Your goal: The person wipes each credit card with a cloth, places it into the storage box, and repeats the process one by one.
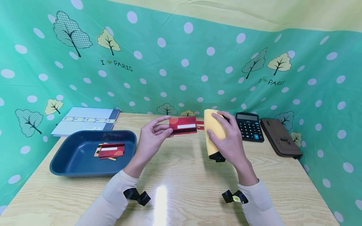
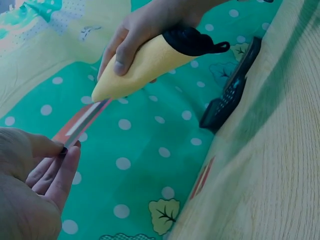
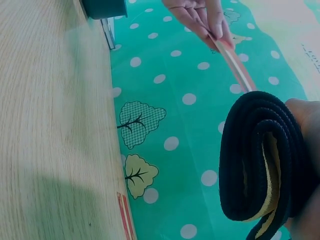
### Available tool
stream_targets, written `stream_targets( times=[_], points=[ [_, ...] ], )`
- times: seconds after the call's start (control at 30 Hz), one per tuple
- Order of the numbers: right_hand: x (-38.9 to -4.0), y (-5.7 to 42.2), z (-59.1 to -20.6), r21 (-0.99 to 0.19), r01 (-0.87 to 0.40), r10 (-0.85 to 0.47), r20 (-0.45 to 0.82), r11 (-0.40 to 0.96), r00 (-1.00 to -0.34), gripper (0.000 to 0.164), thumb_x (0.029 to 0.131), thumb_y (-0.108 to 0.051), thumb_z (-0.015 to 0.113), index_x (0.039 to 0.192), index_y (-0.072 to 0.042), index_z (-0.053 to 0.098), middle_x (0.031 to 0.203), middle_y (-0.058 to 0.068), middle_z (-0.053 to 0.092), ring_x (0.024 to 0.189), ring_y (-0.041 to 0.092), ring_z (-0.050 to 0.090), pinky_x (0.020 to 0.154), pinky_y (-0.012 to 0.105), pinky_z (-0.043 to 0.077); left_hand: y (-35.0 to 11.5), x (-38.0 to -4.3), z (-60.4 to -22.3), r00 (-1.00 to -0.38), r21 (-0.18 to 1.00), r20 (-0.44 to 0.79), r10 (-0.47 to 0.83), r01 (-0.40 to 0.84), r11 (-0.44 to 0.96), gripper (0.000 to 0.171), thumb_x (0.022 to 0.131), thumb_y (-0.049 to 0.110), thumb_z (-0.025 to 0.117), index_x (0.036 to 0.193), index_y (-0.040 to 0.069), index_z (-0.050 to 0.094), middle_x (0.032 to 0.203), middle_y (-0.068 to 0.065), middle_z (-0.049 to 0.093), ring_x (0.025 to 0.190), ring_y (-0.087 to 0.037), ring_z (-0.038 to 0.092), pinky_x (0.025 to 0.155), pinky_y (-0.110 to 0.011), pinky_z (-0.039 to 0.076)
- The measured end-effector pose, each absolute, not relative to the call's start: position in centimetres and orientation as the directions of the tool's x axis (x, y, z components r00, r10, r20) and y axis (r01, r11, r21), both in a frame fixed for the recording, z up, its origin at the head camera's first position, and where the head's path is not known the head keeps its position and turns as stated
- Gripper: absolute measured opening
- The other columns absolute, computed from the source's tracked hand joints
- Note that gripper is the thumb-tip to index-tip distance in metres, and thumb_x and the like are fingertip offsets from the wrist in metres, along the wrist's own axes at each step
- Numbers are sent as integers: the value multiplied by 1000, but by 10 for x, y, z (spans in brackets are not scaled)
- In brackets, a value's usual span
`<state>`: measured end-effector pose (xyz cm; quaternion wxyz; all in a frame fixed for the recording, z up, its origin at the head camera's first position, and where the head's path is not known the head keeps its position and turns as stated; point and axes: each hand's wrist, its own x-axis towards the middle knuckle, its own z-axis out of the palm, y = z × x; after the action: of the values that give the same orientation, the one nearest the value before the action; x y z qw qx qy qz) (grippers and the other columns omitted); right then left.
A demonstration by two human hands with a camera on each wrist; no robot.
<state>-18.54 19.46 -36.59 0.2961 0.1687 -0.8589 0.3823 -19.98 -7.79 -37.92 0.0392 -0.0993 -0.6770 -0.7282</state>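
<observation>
My left hand (image 1: 150, 136) pinches one end of a red bank card (image 1: 181, 121) between thumb and fingers, its dark stripe and white strip facing me. A folded yellow cloth (image 1: 212, 127) with a black edge is gripped by my right hand (image 1: 232, 139), just right of the card. In the head view a small gap parts cloth and card; both wrist views show the card's far end pointing at the cloth. Behind them, more red cards (image 1: 200, 125) lie on the table, partly hidden. The right wrist view shows the cloth's rolled black end (image 3: 260, 160).
At left, a dark blue tray (image 1: 60, 164) holds several cards (image 1: 111, 150) in a loose pile. Behind it lies a pale notebook (image 1: 85, 119). To the right are a black calculator (image 1: 250, 127) and a brown wallet (image 1: 280, 138). A green dotted curtain (image 1: 175, 72) hangs behind the wooden table (image 1: 181, 182).
</observation>
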Motion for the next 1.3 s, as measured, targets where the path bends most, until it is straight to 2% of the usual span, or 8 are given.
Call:
stream_targets(
  times=[0.2, 0.4, 0.63, 0.93, 1.1, 1.3],
  points=[
    [-185, 193, -366, -562, -519, -69, 633, 644, -771, 58, 84, -10, 83, 139, -16, 66, 148, 8, 53, 126, 28, 55, 77, 24, 48, -78, -201, -380, -977, 981, 190, 93, 185, -61, 50, 92, -3, 72, 140, 11, 64, 117, -27, 74, 101, -22, 78, 86, -28, 65],
    [-183, 190, -367, -565, -531, -84, 632, 631, -771, 58, 84, -10, 83, 139, -15, 66, 149, 7, 53, 132, 28, 52, 85, 26, 47, -78, -202, -382, -978, 981, 187, 94, 180, -77, 51, 92, -4, 72, 141, 10, 63, 117, -28, 73, 100, -22, 78, 86, -29, 65],
    [-182, 182, -370, -551, -560, -125, 635, 619, -763, 58, 84, -10, 82, 139, -16, 65, 149, 7, 53, 133, 27, 53, 93, 21, 47, -75, -202, -383, -980, 983, 176, 93, 170, -69, 52, 92, -5, 71, 141, 9, 62, 117, -27, 74, 101, -26, 78, 85, -30, 66],
    [-181, 175, -375, -530, -566, -170, 618, 631, -768, 56, 85, -13, 82, 139, -16, 66, 149, 8, 52, 127, 26, 56, 83, 35, 53, -71, -199, -382, -981, 983, 168, 97, 159, -97, 49, 93, -5, 71, 139, 12, 65, 118, -27, 74, 101, -29, 78, 85, -33, 66],
    [-180, 173, -375, -524, -577, -181, 622, 626, -761, 56, 85, -13, 83, 138, -16, 66, 148, 8, 53, 129, 27, 56, 86, 36, 53, -69, -197, -381, -979, 980, 172, 110, 159, -118, 49, 93, -6, 70, 139, 10, 64, 118, -28, 73, 103, -30, 77, 85, -33, 66],
    [-179, 168, -376, -517, -588, -199, 623, 622, -757, 56, 85, -14, 83, 138, -16, 66, 148, 8, 53, 123, 26, 58, 80, 35, 52, -66, -196, -382, -977, 978, 174, 123, 156, -141, 49, 94, -7, 69, 140, 7, 62, 119, -29, 72, 105, -31, 77, 86, -36, 66]
  ],
)
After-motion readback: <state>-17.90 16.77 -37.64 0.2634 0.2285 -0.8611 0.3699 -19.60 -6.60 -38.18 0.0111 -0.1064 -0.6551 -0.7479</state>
